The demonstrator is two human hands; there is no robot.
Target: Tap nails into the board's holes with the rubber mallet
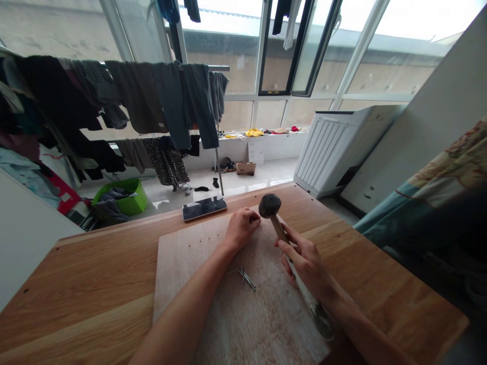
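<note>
My right hand (304,256) is wrapped round the wooden handle of a hammer (270,205) with a dark, rounded head, which is raised over the board. Close to its left, my left hand (241,228) rests at the far part of the board with thumb and fingers pinched together; what they hold, if anything, is too small to tell. Beneath both hands lies a flat wooden board (182,284). Several loose nails (248,279) lie in a small pile on it, between my forearms. A row of small dark spots (209,238) marks the board left of my left hand.
A phone (204,208) lies past the board on the wooden table (95,274). Beyond the table's edge stand a clothes rack with hanging laundry (171,101), a green basin (135,197) and a white washing machine (327,147). A curtain (426,187) hangs at the right.
</note>
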